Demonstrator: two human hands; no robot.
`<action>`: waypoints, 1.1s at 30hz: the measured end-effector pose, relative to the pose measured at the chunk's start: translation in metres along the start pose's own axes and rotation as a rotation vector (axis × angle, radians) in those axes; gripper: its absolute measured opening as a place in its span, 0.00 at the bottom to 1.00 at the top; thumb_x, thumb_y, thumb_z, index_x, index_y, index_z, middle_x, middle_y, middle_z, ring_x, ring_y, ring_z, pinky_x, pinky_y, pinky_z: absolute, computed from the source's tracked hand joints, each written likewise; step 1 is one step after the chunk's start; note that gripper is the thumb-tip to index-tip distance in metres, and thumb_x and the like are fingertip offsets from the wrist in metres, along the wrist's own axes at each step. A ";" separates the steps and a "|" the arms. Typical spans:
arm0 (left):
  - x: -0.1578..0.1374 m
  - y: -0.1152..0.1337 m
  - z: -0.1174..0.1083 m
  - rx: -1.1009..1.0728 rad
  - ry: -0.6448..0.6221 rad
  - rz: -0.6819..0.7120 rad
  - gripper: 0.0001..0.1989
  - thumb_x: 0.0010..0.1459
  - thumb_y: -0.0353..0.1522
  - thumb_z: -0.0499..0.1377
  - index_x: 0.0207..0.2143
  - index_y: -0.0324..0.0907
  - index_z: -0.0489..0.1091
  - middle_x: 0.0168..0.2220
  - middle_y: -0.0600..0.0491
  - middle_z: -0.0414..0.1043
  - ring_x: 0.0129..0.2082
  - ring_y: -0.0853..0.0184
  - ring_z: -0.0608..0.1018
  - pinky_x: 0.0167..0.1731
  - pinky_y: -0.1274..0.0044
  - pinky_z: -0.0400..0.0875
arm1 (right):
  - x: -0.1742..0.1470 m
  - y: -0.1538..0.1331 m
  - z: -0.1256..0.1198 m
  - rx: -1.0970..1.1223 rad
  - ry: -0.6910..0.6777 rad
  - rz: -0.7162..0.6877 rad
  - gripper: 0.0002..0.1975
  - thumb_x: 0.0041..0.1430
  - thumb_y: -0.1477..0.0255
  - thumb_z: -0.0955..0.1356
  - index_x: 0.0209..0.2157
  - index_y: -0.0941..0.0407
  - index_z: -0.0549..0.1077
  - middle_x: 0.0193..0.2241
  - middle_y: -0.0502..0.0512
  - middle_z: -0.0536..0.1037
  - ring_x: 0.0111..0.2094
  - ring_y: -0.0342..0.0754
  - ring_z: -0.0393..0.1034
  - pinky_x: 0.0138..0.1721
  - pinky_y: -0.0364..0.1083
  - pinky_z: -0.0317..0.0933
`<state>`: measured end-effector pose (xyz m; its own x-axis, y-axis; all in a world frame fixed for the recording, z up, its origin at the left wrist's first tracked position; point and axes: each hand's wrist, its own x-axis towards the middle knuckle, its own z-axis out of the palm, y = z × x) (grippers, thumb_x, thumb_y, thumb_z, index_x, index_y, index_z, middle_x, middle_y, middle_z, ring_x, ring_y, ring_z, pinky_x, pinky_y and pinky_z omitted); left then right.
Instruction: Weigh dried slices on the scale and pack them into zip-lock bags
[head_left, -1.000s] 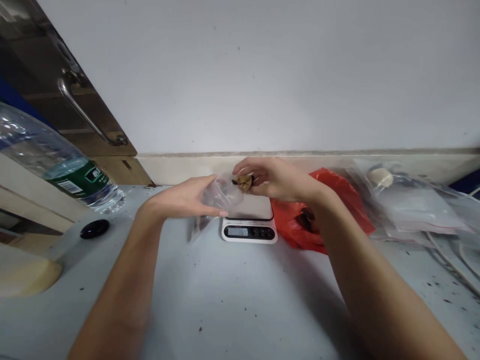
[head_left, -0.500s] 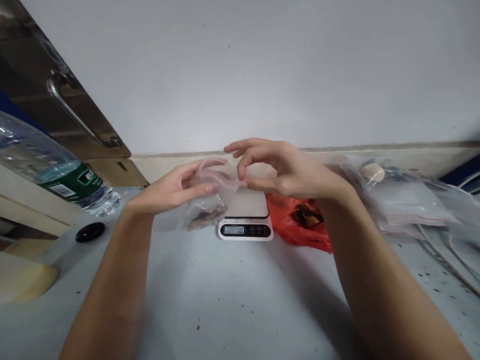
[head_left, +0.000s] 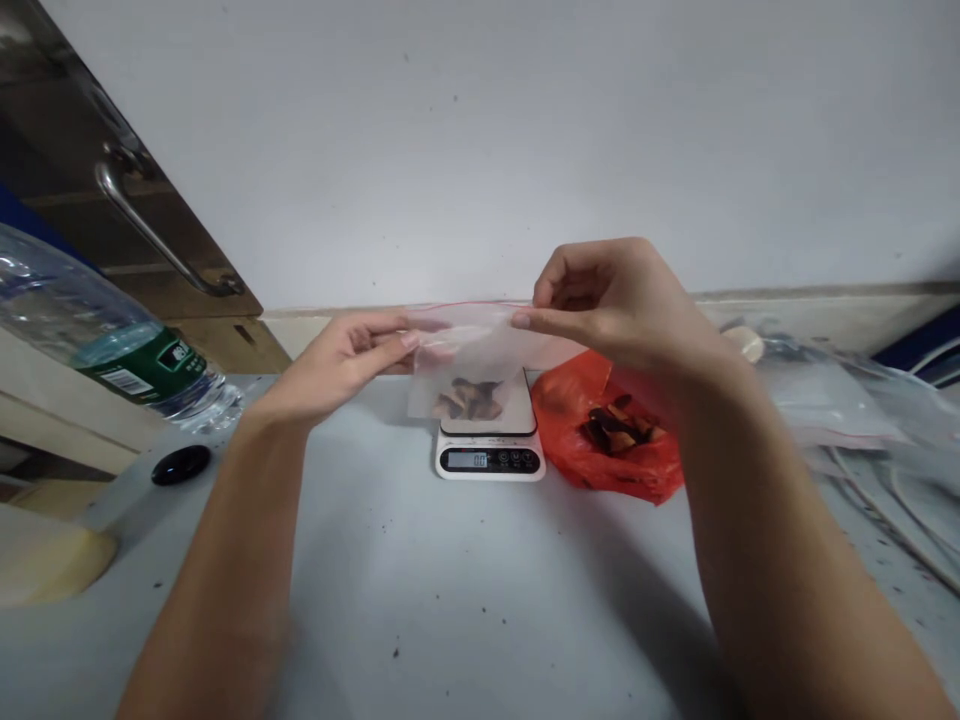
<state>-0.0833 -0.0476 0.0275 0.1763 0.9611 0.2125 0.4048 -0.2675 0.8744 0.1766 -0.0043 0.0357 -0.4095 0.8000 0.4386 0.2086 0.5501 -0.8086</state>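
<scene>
A clear zip-lock bag (head_left: 442, 375) with a red seal line hangs stretched between my two hands, dark brown dried pieces (head_left: 471, 398) lying at its bottom. My left hand (head_left: 352, 355) pinches the bag's left edge between thumb and fingers. At the top right corner, my right hand (head_left: 607, 300) grips it by thumb and curled fingers. Behind and below the bag sits a white digital kitchen scale (head_left: 491, 462), its display reading 0.0. Right of the scale, an open red plastic bag (head_left: 559, 440) holds more of the dark pieces.
On the left stand a water bottle (head_left: 172, 365) with a green label and a pale yellowish container (head_left: 60, 555), near a black oval object (head_left: 181, 465). Clear plastic bags (head_left: 840, 400) and cables lie at the right. A white wall (head_left: 480, 150) rises behind the table.
The zip-lock bag, crumpled and tilted left before, is now spread flat in front of the scale's plate. My right hand has moved right and now grips the bag's top corner.
</scene>
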 end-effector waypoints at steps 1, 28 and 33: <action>0.000 0.000 0.000 0.009 0.018 -0.008 0.18 0.57 0.46 0.72 0.44 0.44 0.85 0.39 0.48 0.88 0.45 0.55 0.88 0.50 0.66 0.84 | -0.001 0.000 0.000 -0.007 0.009 0.000 0.18 0.55 0.71 0.80 0.21 0.52 0.70 0.21 0.46 0.69 0.24 0.42 0.62 0.27 0.46 0.58; 0.002 0.001 0.012 0.131 0.328 0.184 0.17 0.52 0.43 0.74 0.41 0.44 0.84 0.37 0.50 0.86 0.39 0.61 0.86 0.42 0.74 0.82 | -0.002 0.007 -0.010 0.007 -0.042 -0.007 0.25 0.52 0.54 0.81 0.22 0.50 0.66 0.22 0.47 0.72 0.25 0.45 0.67 0.27 0.48 0.63; -0.001 0.008 0.014 0.147 0.305 0.159 0.11 0.55 0.40 0.72 0.35 0.43 0.85 0.36 0.50 0.87 0.40 0.59 0.86 0.46 0.72 0.83 | -0.005 0.005 -0.006 0.088 -0.097 0.019 0.23 0.51 0.57 0.81 0.22 0.50 0.67 0.24 0.49 0.77 0.29 0.49 0.73 0.31 0.49 0.67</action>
<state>-0.0677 -0.0520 0.0286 -0.0191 0.8769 0.4803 0.5222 -0.4010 0.7527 0.1855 -0.0037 0.0317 -0.4906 0.7812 0.3861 0.1404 0.5082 -0.8497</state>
